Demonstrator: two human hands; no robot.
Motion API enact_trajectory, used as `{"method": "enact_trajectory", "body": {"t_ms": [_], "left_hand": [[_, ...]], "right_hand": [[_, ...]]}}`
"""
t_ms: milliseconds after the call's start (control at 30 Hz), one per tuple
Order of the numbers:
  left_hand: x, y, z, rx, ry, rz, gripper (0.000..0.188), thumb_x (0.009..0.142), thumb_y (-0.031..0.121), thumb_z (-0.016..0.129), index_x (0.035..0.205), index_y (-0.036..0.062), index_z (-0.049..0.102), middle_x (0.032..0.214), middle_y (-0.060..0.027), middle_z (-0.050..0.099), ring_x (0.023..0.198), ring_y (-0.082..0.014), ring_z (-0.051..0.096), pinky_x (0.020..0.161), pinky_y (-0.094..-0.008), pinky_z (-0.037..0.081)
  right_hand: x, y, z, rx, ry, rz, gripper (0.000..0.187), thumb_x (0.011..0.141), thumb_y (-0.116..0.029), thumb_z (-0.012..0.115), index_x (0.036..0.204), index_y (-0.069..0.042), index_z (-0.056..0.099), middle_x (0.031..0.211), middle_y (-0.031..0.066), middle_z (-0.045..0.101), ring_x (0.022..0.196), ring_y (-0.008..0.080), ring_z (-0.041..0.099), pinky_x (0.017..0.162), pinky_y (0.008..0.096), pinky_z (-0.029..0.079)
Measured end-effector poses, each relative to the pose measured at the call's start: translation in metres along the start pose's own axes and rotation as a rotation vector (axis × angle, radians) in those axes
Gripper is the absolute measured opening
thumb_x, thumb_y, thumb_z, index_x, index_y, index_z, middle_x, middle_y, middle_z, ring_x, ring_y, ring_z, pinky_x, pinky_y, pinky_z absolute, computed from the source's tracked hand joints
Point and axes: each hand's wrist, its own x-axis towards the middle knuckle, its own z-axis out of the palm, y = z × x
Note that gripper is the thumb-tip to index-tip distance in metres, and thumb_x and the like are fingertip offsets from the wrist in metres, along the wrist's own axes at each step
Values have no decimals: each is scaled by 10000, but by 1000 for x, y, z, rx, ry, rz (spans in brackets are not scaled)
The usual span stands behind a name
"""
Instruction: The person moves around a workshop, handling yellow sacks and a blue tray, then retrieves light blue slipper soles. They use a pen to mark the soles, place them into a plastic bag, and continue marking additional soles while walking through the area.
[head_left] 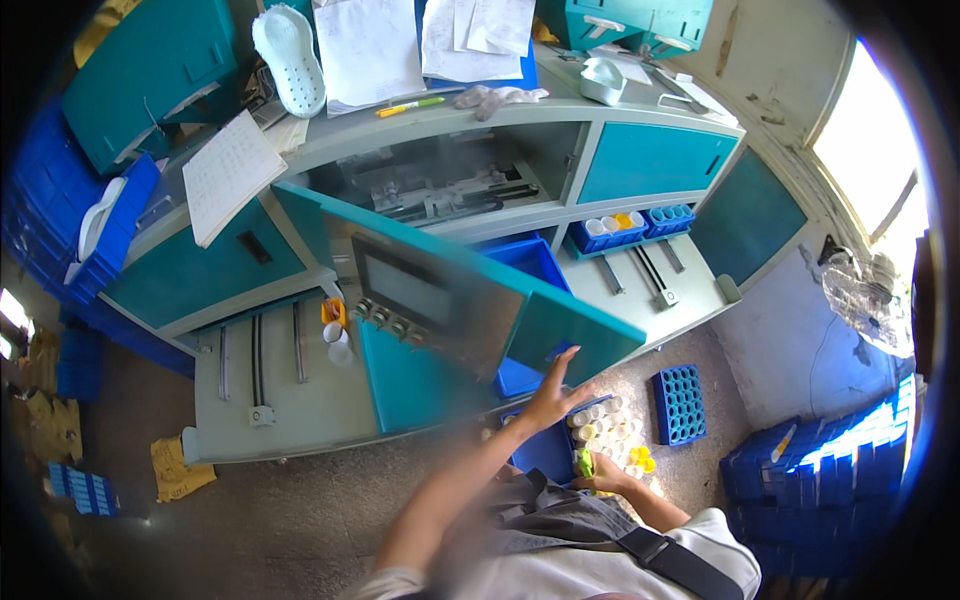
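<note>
My left hand reaches up with its fingers stretched out, at the lower right edge of a teal hinged machine door. Whether the fingers press on the door or just overlap it, I cannot tell. The door stands swung out and carries a control panel with a screen and knobs. Lower down, my right hand is closed round a small lime-green object whose kind I cannot make out. Beside it, white and yellow cups stand packed together next to a blue bin.
A blue crate with round holes lies on the floor at right, near stacked blue crates. Small blue cup trays sit on the machine's right shelf. An open notebook overhangs the counter. A fan stands far right.
</note>
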Motion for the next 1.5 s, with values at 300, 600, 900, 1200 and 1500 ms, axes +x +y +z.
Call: {"method": "enact_trajectory", "body": {"t_ms": [300,600,900,1200,1500], "left_hand": [[-210,50,-23,-45,170,-137,745,957,348,678,1519,40,299,1472,-158,405,1317,-260,459,1083,-413,385],[-368,137,-67,-196,677,-141,602,1044,495,407,1439,44,462,1363,-142,538,1271,-290,528,1084,-419,436],[-433,226,-148,99,1370,459,702,1072,527,209,1397,-33,480,1395,-220,521,1307,-362,498,1092,-500,430],[-410,236,-259,899,2403,135,399,1060,326,447,1126,10,680,1050,-146,658,904,-249,633,705,-359,552],[-424,218,-280,1309,2607,-20,431,1026,292,386,1081,-21,677,1027,-141,631,920,-265,593,817,-384,482]], "right_hand": [[-31,26,77,179,-214,-106,166,837,-40,726,873,-91,572,800,-56,539,777,79,510,709,277,438],[-17,12,89,-6,-146,-213,270,813,-163,784,955,-54,583,828,13,600,797,106,555,718,322,489],[133,-152,17,-307,-100,38,403,1009,-357,593,1157,18,591,941,160,675,769,195,681,623,360,561],[415,-368,-96,-272,284,-271,402,1019,-361,511,1142,20,537,845,116,714,652,209,691,456,337,533],[656,-442,-135,-512,303,-107,391,998,-333,506,901,18,647,689,124,688,541,236,668,433,382,499]]}}
